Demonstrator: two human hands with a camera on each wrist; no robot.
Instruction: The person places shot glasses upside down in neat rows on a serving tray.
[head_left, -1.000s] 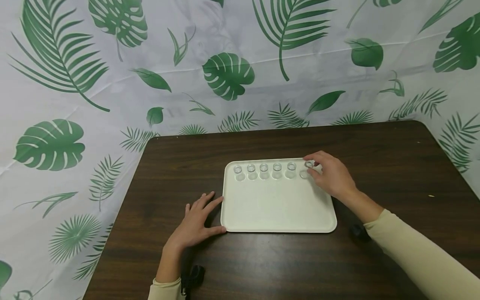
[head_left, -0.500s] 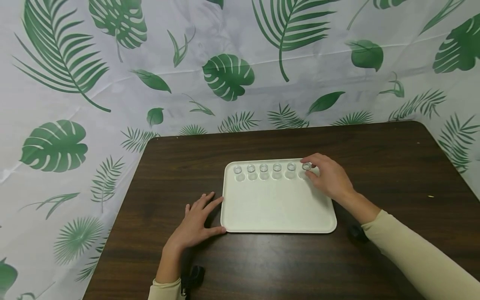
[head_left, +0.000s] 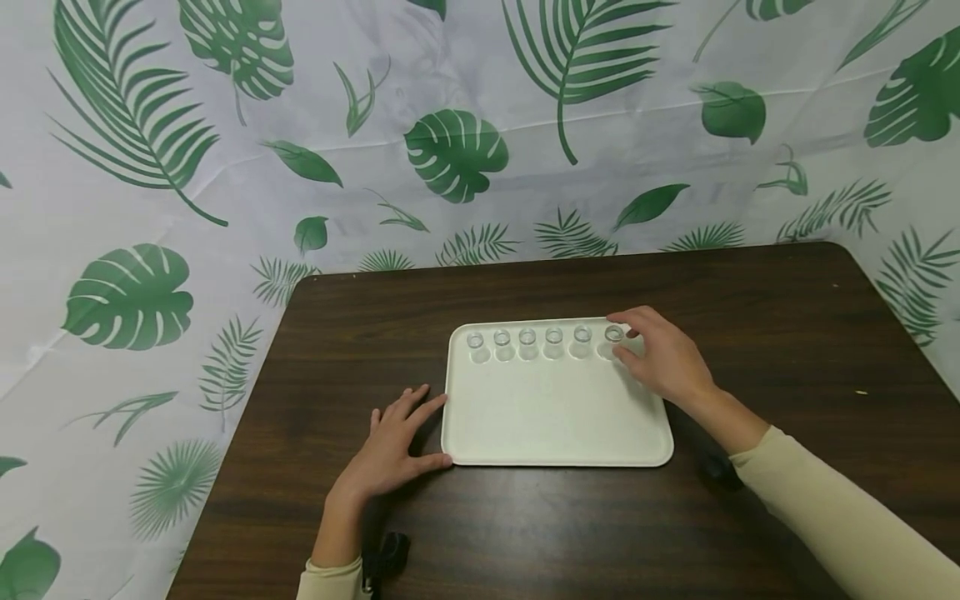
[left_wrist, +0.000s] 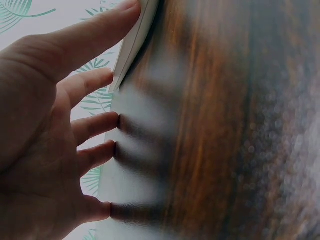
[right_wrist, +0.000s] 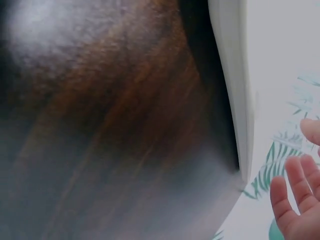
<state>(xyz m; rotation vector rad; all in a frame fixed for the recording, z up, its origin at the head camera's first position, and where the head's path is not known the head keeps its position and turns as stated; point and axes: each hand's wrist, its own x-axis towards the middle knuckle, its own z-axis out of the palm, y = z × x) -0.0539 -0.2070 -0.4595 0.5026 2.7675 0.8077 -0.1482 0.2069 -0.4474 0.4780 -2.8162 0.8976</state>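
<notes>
Along the back of a white tray [head_left: 555, 408] stands a row of small clear glass jars [head_left: 527, 337]. My right hand [head_left: 667, 354] is at the row's right end, thumb and index finger spread on either side of the last glass jar [head_left: 613, 334]. A gap shows between those fingers and its rim. My left hand [head_left: 390, 446] lies with fingers spread, thumb and index fingertip touching the tray's left edge; its other fingertips rest on the table in the left wrist view. Only some fingers [right_wrist: 285, 202] show in the right wrist view, without the jars.
The tray rests on a dark wood-grain table [head_left: 570, 533]. Behind and beside it hangs a white cloth [head_left: 360, 208] printed with green leaves. A black strap [head_left: 386, 554] is at the left wrist. A small yellowish speck [head_left: 861, 392] lies on the right.
The last glass jar has come down into line with the others from slightly farther right. My right fingers have since spread off it and shifted a little right. My left hand stays put.
</notes>
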